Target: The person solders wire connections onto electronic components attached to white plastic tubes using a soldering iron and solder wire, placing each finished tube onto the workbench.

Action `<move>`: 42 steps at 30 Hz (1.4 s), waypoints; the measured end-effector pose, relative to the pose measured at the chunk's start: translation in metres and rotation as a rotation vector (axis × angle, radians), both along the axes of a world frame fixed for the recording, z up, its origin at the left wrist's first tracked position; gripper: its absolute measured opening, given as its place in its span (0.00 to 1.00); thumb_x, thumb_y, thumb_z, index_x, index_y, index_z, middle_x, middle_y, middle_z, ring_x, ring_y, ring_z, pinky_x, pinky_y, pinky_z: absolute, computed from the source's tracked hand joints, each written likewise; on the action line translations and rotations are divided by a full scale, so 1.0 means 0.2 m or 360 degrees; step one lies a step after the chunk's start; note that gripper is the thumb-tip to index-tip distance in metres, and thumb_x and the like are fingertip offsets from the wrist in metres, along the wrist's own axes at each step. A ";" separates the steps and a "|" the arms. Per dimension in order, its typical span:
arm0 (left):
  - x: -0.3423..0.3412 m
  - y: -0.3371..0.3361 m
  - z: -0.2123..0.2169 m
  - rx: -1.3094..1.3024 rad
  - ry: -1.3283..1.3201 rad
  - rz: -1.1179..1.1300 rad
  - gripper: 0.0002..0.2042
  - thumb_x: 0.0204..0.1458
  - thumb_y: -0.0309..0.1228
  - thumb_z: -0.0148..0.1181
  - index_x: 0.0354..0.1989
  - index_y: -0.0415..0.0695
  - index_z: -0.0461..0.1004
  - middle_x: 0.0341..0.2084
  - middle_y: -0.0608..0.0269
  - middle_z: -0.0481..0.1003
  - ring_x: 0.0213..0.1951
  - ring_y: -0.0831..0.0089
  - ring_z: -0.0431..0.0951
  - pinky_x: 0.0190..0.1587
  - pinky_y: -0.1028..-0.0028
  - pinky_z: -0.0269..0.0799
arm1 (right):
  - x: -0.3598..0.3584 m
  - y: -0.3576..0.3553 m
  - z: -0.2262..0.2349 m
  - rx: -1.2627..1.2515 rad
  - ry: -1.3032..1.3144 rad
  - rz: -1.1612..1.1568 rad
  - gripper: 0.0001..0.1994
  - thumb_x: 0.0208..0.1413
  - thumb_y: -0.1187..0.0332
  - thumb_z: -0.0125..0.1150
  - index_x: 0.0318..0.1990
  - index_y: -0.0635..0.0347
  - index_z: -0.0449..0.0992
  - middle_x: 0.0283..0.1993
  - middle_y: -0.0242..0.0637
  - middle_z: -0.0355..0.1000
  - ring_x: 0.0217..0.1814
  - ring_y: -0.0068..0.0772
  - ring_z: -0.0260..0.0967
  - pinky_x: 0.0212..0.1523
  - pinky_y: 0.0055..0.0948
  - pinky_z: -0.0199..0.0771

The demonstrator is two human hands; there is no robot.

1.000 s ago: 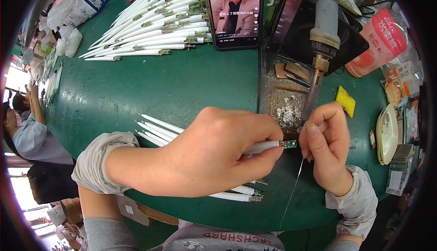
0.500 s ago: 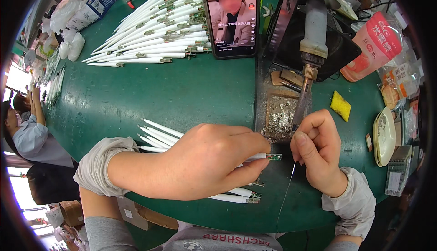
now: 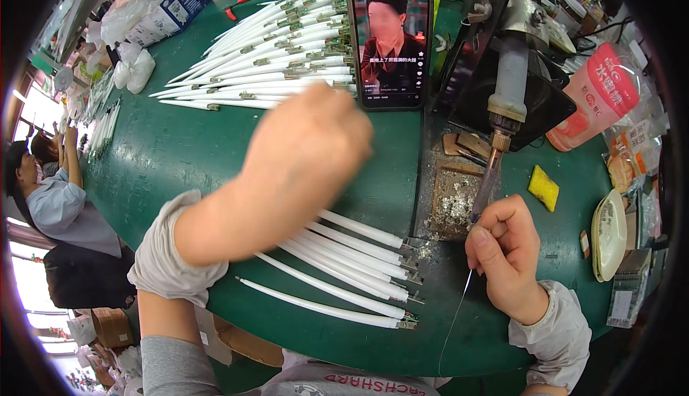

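Note:
My left hand, smeared by motion, is over the table at the near edge of a big pile of white stylus-like pens with small green circuit boards at their ends. Its fingers are hidden beneath it, so I cannot see what it holds, if anything. A thin solder wire hangs from the pinched fingers of my right hand. Just above those fingers is the tip of a soldering iron, fixed pointing downward. Nearer to me lies a loose row of several white pens, circuit boards to the right.
A phone playing a video stands beside the pile. Under the iron sits a tray of solder scraps. A yellow sponge, a pink pouch and stacked pale dishes are on the right. Another person works at far left.
My left hand has swung up and away from the iron toward the pile; the pen it held no longer shows in it. My right hand stays by the iron tip. The view has shifted slightly.

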State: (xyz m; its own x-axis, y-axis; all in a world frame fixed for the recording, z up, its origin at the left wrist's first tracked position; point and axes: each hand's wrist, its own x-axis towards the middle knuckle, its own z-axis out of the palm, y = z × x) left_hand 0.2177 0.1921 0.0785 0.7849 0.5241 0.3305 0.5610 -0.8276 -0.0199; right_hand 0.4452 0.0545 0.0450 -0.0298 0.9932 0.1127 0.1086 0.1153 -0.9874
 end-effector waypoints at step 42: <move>0.10 -0.23 0.04 -0.1954 -0.0541 -0.0337 0.07 0.48 0.24 0.63 0.35 0.37 0.75 0.29 0.62 0.73 0.31 0.75 0.73 0.31 0.76 0.69 | -0.04 -0.03 0.10 -0.0399 0.0289 0.0101 0.10 0.48 0.81 0.61 0.39 0.67 0.70 0.34 0.32 0.71 0.35 0.14 0.67 0.27 0.12 0.71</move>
State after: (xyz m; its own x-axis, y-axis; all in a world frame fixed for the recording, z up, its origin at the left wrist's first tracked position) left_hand 0.2386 0.1457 0.0865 0.8614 0.5020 -0.0776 0.2443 -0.2754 0.9298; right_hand 0.4370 0.0481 0.0640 -0.0943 0.9875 -0.1262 -0.0715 -0.1331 -0.9885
